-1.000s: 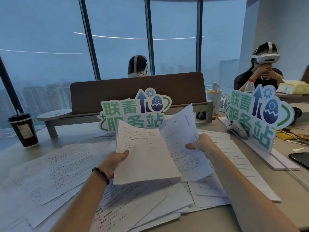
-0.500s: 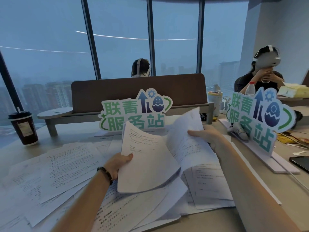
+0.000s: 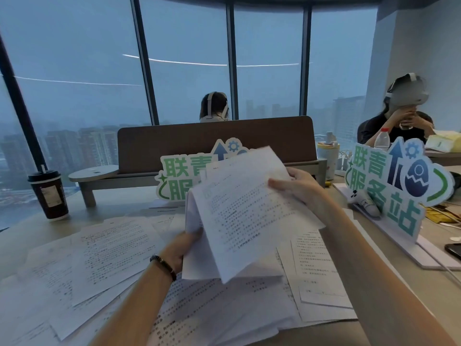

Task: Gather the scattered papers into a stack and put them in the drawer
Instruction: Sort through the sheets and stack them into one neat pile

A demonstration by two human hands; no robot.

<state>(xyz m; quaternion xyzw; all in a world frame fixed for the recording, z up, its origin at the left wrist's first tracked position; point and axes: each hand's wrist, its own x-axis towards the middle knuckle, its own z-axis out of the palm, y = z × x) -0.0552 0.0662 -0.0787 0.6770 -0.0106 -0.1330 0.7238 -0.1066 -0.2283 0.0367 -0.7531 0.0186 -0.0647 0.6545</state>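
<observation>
White sheets [image 3: 239, 211] pinched by two hands: left hand [image 3: 183, 248] below, right hand [image 3: 298, 186] above

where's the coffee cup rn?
Head view, far left: the dark lidded coffee cup stands upright on the table by the window, left of the wooden riser shelf and beyond the scattered papers.

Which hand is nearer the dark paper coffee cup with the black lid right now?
Left. The left hand holds the sheets at centre, with loose pages between it and the coffee cup far left. The right hand grips the sheets' far edge, further right.
</observation>
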